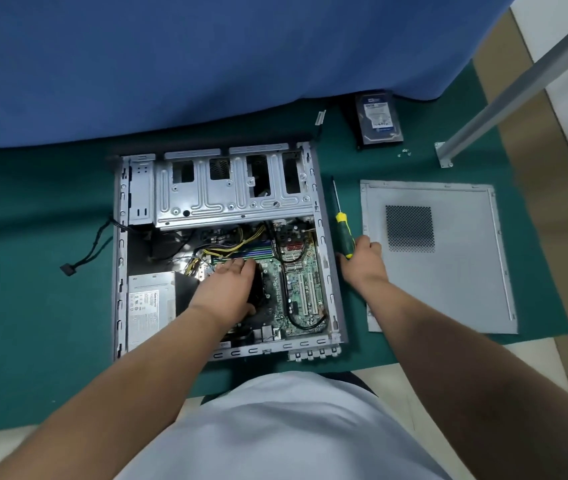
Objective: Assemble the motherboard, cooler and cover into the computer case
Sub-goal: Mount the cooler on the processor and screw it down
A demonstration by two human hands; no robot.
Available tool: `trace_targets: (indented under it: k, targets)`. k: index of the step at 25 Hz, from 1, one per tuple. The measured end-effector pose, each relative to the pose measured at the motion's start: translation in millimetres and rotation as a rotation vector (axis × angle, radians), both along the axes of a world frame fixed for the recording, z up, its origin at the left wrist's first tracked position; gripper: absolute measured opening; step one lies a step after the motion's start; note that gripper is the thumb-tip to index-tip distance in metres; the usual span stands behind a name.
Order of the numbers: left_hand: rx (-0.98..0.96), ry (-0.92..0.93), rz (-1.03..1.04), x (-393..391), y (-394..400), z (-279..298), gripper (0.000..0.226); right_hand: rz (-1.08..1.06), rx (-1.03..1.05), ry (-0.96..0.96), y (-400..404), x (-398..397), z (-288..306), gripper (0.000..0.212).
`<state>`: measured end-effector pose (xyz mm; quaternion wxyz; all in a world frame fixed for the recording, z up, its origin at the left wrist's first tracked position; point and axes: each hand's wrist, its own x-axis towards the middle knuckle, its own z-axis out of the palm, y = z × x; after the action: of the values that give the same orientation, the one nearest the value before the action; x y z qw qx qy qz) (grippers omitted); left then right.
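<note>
- The computer case [120,258] lies open on its side on the green mat [33,237], its drive cage [234,188] toward 12 o'clock and the power supply [152,299] in the 7 o'clock corner.
- The motherboard [301,282] already sits inside the case, filling the 4 o'clock part of the interior, with yellow and black cables [227,247] looping over its 12 o'clock edge. Whether it is screwed down cannot be told.
- The left hand [227,289] lies palm-down over the black cooler [258,296], fingers mostly straight and reaching toward 12 o'clock. The cooler seems to be set on the board but, judging by the hand steadying it, probably not yet fastened.
- The right hand [362,258], just outside the case wall at 3 o'clock, has its fingers curled round the handle of the yellow-and-green screwdriver [344,233], whose shaft points to 12 o'clock along the mat.
- The cover [448,282] lies flat on the mat at 3 o'clock of the case, apart from it, so closing the case is still to do.
- A hard drive [379,117] rests at 1 o'clock near the blue cloth [206,64], with a few small screws [404,153] beside it.
- By this reckoning the task is roughly midway: board in, cooler being fixed, cover left.
</note>
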<state>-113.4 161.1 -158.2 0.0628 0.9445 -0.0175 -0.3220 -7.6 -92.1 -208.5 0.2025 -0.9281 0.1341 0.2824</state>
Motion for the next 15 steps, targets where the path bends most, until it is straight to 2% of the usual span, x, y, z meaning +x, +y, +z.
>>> trace_targets:
  k: [4,7,12,15]
  targets:
    - [0.001,0.0,0.0,2.9,-0.6,1.1,0.09,-0.006,-0.038,0.001,4.9,11.3,-9.3,0.044]
    - [0.0,0.003,0.003,3.9,-1.2,2.7,0.091,-0.05,0.03,0.021,1.9,12.2,-5.3,0.038]
    - [0.0,0.01,0.034,1.2,-3.4,6.3,0.1,-0.349,0.49,-0.068,-11.8,-2.9,26.7,0.026]
    - [-0.074,0.056,0.089,-2.9,-4.1,11.6,0.108,-0.263,0.674,-0.217,-21.1,-10.6,67.0,0.024]
